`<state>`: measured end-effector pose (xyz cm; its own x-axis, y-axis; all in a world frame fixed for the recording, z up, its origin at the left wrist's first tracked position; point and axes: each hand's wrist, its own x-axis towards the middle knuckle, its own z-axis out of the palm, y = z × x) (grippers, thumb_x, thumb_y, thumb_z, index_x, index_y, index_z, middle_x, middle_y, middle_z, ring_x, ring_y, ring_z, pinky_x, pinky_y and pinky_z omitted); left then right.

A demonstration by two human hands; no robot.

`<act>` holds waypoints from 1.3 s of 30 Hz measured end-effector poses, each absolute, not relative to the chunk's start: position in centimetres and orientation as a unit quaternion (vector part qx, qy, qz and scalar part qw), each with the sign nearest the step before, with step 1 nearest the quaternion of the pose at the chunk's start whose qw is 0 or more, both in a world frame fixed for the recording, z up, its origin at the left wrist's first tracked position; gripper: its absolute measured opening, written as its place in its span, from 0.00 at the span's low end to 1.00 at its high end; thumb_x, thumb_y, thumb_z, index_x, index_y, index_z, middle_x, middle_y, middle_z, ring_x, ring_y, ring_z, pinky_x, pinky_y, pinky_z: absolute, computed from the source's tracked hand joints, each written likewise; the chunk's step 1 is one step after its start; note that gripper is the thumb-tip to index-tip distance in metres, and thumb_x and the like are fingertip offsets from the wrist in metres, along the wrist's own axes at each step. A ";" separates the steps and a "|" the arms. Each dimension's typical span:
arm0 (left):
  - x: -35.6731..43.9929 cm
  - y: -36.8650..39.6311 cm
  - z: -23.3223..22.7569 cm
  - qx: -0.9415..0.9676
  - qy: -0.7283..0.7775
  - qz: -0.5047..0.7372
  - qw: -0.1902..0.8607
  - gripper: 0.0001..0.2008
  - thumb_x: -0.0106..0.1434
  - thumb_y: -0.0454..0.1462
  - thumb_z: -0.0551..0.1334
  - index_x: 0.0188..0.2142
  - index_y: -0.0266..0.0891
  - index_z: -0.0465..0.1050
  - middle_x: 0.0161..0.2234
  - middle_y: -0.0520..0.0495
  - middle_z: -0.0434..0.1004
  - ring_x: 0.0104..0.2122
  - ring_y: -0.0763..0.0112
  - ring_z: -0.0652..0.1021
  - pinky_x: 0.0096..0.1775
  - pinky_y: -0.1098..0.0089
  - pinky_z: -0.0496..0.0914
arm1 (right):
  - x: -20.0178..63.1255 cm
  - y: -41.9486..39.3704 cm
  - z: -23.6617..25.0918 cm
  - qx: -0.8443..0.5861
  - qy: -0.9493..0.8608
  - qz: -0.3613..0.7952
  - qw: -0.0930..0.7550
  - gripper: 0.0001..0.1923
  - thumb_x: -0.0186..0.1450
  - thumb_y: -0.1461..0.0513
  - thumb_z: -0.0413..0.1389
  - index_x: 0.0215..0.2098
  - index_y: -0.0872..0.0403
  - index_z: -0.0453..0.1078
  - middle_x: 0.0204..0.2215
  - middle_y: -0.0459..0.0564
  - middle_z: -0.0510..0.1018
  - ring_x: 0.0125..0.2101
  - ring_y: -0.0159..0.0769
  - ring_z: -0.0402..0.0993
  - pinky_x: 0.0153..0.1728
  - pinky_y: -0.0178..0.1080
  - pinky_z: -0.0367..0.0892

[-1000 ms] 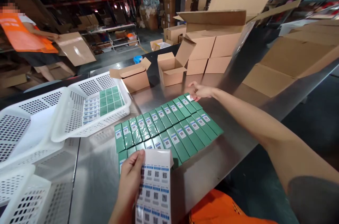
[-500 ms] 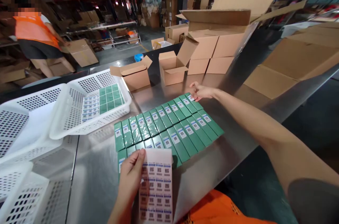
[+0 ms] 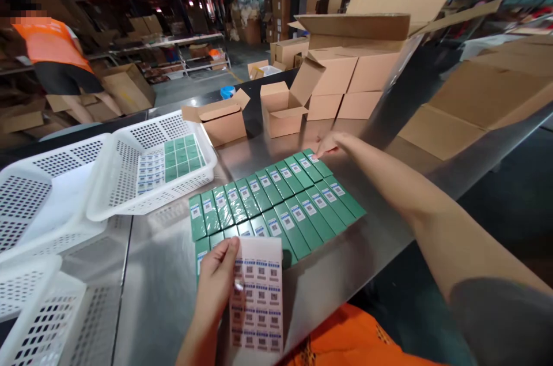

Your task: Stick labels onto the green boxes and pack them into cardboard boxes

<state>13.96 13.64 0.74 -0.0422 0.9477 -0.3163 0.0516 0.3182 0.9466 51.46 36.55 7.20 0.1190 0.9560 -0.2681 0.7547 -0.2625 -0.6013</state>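
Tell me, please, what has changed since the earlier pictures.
The bare right hand drew in its outstretched finger at the green rectangular box farthest right in the back row. The white paper label sheet in the bare left hand tilted, showing more rows. Behind, the brown cardboard carton came down beside the orange-vested person; its release isn't visible. The left hand's hold and the white perforated plastic baskets stayed unchanged.

Bare right hand (image 3: 330,144), dark grey sleeve (image 3: 496,320), orange garment (image 3: 352,337)
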 end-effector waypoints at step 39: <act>4.2 8.0 3.5 0.239 0.599 0.562 0.519 0.25 0.43 0.47 0.77 0.41 0.39 0.83 0.30 0.46 0.83 0.25 0.67 0.79 0.26 0.73 0.73 | 41.2 14.6 4.6 -0.507 -0.698 0.125 0.491 0.12 0.64 0.55 0.64 0.46 0.46 0.77 0.45 0.51 0.80 0.47 0.43 0.76 0.53 0.48 0.71</act>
